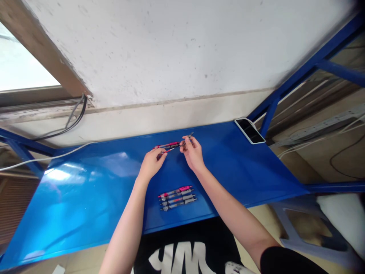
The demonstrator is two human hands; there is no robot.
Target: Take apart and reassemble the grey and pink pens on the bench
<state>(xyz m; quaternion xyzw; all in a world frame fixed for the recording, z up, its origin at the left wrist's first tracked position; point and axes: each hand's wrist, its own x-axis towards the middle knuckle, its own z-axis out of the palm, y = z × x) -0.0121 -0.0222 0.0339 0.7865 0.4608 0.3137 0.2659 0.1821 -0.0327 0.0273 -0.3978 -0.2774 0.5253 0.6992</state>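
My left hand (152,163) is closed with its fingertips on a thin red pen refill (168,151), whose pale tip points right. Pinched in my right hand (193,152) is a grey pen barrel part (190,135), its end sticking up past the fingers. The two held pieces are close but apart. Just behind my hands lie red and dark pens (168,145) on the table, partly hidden by my fingers. Nearer my body, several pens (177,198) lie side by side in a row; the farthest has a pink clip end, the others grey.
The blue table (242,171) stands against a white wall (182,49). A phone (250,131) in a white case lies at its right back corner. On the left, a white cable (65,154) runs over the tabletop. Blue frame bars (268,118) rise on the right, and a grey stool (310,228) stands below.
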